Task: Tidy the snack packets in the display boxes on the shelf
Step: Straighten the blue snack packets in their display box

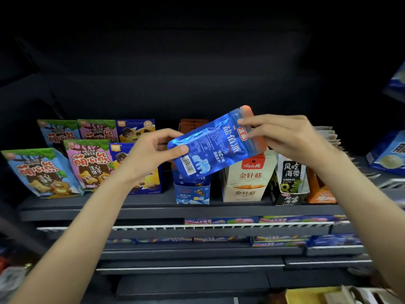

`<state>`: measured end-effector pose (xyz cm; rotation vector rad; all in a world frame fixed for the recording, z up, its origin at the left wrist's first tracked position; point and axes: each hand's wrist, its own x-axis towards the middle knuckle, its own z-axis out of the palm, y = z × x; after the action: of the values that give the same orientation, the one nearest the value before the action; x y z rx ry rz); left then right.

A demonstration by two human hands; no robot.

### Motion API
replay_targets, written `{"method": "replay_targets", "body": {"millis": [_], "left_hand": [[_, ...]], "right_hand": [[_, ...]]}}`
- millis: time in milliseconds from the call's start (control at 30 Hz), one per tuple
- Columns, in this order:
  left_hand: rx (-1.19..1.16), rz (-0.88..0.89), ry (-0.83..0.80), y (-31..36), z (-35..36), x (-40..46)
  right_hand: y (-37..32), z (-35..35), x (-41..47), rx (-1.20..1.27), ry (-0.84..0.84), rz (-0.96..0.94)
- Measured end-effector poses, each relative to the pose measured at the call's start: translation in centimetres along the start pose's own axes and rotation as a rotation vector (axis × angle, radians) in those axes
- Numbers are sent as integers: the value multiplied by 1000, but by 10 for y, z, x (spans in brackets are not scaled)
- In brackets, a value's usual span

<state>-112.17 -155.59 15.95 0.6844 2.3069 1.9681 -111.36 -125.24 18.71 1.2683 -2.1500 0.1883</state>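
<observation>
A shiny blue snack packet [215,142] with an orange top edge is held tilted in the air in front of the shelf. My left hand [153,153] pinches its lower left corner with thumb and fingers. My right hand [287,139] pinches its upper right end by the orange strip. Directly below it stands an open blue display box [192,194] with more blue packets. To the right stand a cream display box [247,183], a black seaweed display box [289,185] and an orange display box [322,191].
Bear-biscuit bags [89,165] in blue, pink and dark blue stand at the shelf's left. A brown box [192,123] sits behind the held packet. Lower shelves [219,227] carry flat candy packs. Blue packets [390,154] lie at the far right.
</observation>
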Motion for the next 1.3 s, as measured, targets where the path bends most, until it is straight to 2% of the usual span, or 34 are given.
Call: {"method": "replay_targets", "body": {"millis": [233,367,500,600,767,900,1133,1300], "left_hand": [[-18,17,123,-4,-3,-2],[-105,19,184,-7,-3,-3],[-303,-83,136,-5,0,-5],[-165,-73,167,-5,3,-7],[44,-45,251,-11,-2,-4],[135,-59,236,-19,-3,-2],[462,-163,16,-37,-6,-13],[609,47,64,-46,-9,-28]], "right_hand": [[6,9,-5,31,42,25],[-3,14,0,303,201,304],[-13,21,20,522,314,663],[-11,29,31,596,308,842],[-2,38,43,678,203,980],[5,43,51,654,259,985],[6,38,65,221,248,733],[-1,42,75,65,106,566]]}}
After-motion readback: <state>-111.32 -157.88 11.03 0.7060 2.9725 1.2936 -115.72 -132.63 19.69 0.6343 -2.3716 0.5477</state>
